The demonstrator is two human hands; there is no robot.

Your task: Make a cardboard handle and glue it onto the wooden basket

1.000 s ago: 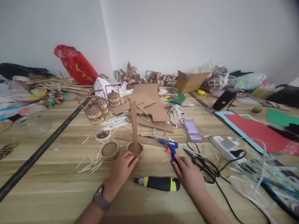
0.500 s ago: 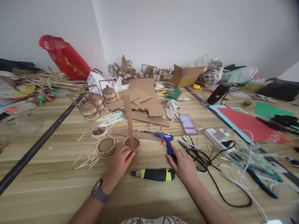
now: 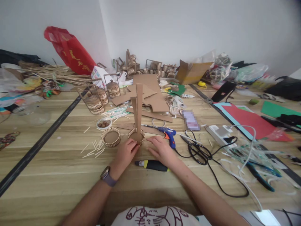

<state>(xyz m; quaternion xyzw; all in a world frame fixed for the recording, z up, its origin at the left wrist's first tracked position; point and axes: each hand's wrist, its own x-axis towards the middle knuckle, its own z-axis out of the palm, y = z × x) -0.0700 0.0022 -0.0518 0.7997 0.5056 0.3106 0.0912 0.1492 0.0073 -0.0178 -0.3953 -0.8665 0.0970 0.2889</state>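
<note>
My left hand (image 3: 125, 155) is closed at the near rim of a small round basket (image 3: 144, 137), pinching the foot of an upright cardboard strip (image 3: 139, 110) there. A second, shorter strip (image 3: 134, 108) rises just behind it. To the right of the basket, my right hand (image 3: 162, 150) hovers low with its fingers apart, holding nothing. The blue glue gun (image 3: 169, 134) lies on the table beyond that hand. A yellow-and-black handled tool (image 3: 154, 165) is partly covered by my right wrist. Left of the strips stands another round basket (image 3: 111, 137), without a handle.
Loose short sticks (image 3: 95, 149) lie left, near a white dish of brown beads (image 3: 104, 124). Finished lidded baskets (image 3: 94, 102) stand behind. Scissors (image 3: 197, 150), a black cord and a power strip (image 3: 219, 135) occupy the right. Cardboard sheets (image 3: 150, 94) lie further back.
My right hand has left the glue gun and moved left beside the basket. My left hand stays at the strip's foot. The view has shifted, and the shorter strip now shows behind.
</note>
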